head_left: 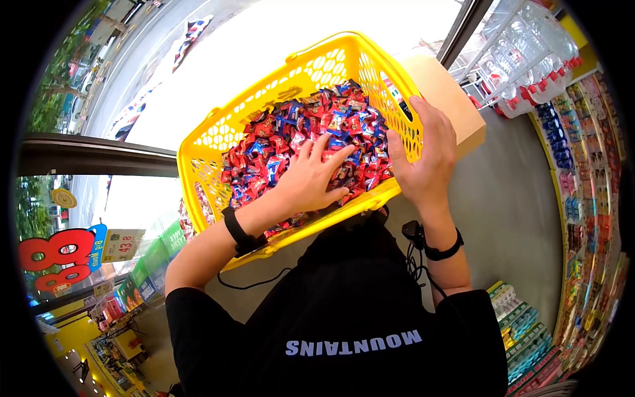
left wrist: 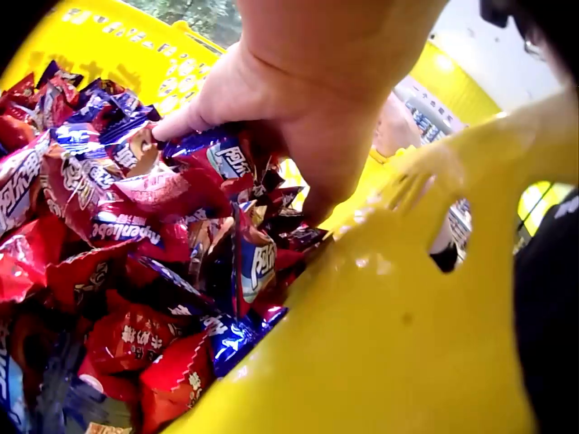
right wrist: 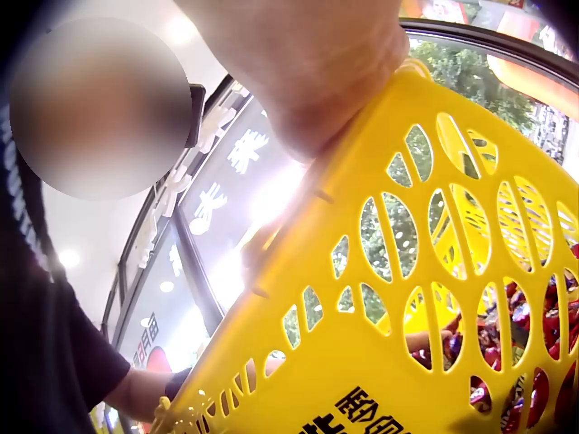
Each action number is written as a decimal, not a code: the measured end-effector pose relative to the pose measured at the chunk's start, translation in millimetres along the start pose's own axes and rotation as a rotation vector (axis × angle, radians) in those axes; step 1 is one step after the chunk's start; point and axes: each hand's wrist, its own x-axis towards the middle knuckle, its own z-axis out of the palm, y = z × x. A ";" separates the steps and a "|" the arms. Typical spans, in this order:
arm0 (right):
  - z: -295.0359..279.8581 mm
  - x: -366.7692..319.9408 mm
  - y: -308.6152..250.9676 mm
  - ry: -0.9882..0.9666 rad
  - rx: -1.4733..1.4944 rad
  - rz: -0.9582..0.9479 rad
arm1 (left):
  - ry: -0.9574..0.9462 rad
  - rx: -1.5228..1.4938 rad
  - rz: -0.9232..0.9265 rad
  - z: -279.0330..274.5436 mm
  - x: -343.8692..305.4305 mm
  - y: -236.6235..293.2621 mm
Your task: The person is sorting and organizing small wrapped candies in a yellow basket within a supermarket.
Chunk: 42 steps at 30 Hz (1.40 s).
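A yellow plastic basket (head_left: 291, 76) with cut-out holes in its walls holds a heap of red and blue wrapped candies (head_left: 264, 135). My left hand (head_left: 307, 175) lies over the heap with its fingers spread. In the left wrist view, the fingertips of the left hand (left wrist: 289, 99) touch the candy wrappers (left wrist: 136, 339) beside the near wall. At the basket's right side, my right hand (head_left: 430, 155) grips the rim, thumb inside and fingers along the outer face. The right wrist view has the right hand (right wrist: 317, 72) at the top edge of the basket wall (right wrist: 298, 362).
A cardboard box (head_left: 460, 106) stands just beyond the basket's right side. Packed store shelves (head_left: 582, 212) curve along the right, below large water bottles (head_left: 536, 59). At left are a dark window frame (head_left: 99, 155) and a red number sign (head_left: 56, 255). A black cable (head_left: 254, 284) hangs near the body.
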 end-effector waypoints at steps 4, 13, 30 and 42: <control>1.3 -1.9 1.9 -0.014 0.014 0.007 | -0.079 -0.130 0.229 4.7 7.1 10.5; -1.8 -1.2 -1.9 -0.059 -0.009 0.012 | -0.213 -0.001 0.146 -78.2 -34.6 -10.0; -1.1 -0.2 -0.9 -0.143 -0.034 0.010 | 0.283 0.125 -0.466 -98.6 -191.5 -49.2; -1.0 -1.1 -7.1 -0.205 -0.079 0.045 | 0.457 -0.065 -0.567 -42.9 -210.5 -49.0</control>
